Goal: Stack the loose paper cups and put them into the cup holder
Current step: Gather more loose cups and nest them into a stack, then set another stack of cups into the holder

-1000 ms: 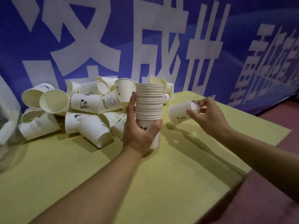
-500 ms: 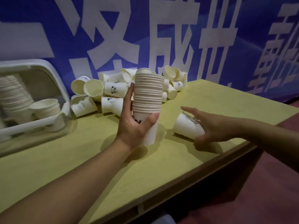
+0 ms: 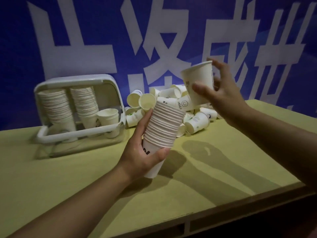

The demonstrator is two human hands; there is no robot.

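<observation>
— What are your hands doing?

— My left hand is gripping the stack of cups, fingers and thumb curled round its lower part, and it is tilting a little with its open end leaning away from me. My right hand is pinching a single cup by its wall and rim, mouth up and tipped, just above and to the right of the stack, not touching it.

— Where is the cup holder?

— The cup holder, a white frame with clear walls, is sitting on the yellow-green desk to the left of the stack, well apart from it. Two tall columns of nested cups are standing inside it, and a shorter one is sitting in its right compartment.

— Anything crowding the stack?

— The pile of loose cups is lying behind the stack, between the holder and my right hand, some on their sides with mouths facing me, one printed HELLO with a smiley. My right forearm is crossing in front of the pile's right end. A blue banner with big white characters is hanging behind everything.
</observation>
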